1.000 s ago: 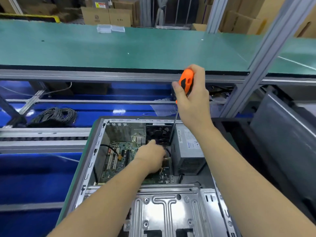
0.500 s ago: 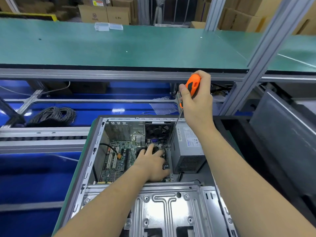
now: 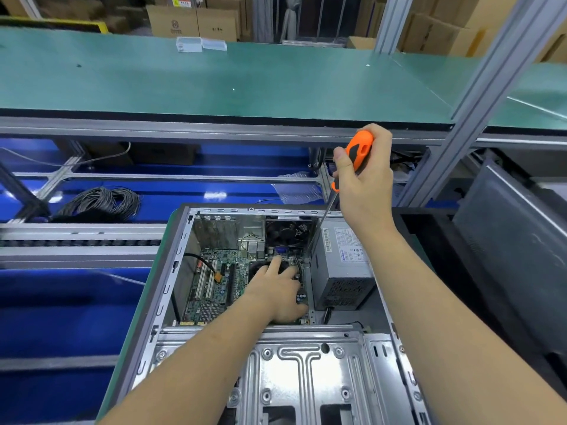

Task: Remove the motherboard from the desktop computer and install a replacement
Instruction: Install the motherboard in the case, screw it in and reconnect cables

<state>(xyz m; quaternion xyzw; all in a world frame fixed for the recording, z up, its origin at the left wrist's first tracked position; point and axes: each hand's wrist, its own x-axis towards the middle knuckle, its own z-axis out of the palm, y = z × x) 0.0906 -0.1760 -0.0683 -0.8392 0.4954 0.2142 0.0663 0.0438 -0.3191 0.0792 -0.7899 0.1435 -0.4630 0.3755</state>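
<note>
An open desktop case [image 3: 171,271] lies on its side in front of me. The green motherboard [image 3: 214,289] sits on its floor, with white slots at the left. My left hand [image 3: 279,289] rests on the black CPU cooler [image 3: 256,268] inside the case, fingers spread and mostly straight. My right hand [image 3: 366,185] grips an orange-and-black screwdriver [image 3: 357,151] above the case. Its long shaft [image 3: 319,228] slants down to the board's right edge beside the grey power supply [image 3: 342,265]. The tip is hidden in the gap.
A rear fan [image 3: 287,231] sits at the case's far wall. The silver drive cage [image 3: 294,372] fills the near half. A coil of grey cable [image 3: 101,200] lies on the blue lower shelf. A green bench top [image 3: 214,78] spans behind. A dark panel [image 3: 515,240] leans at right.
My left hand has opened from a curled grip on the cooler to spread fingers and slid slightly nearer. My right hand with the screwdriver has shifted a little right.
</note>
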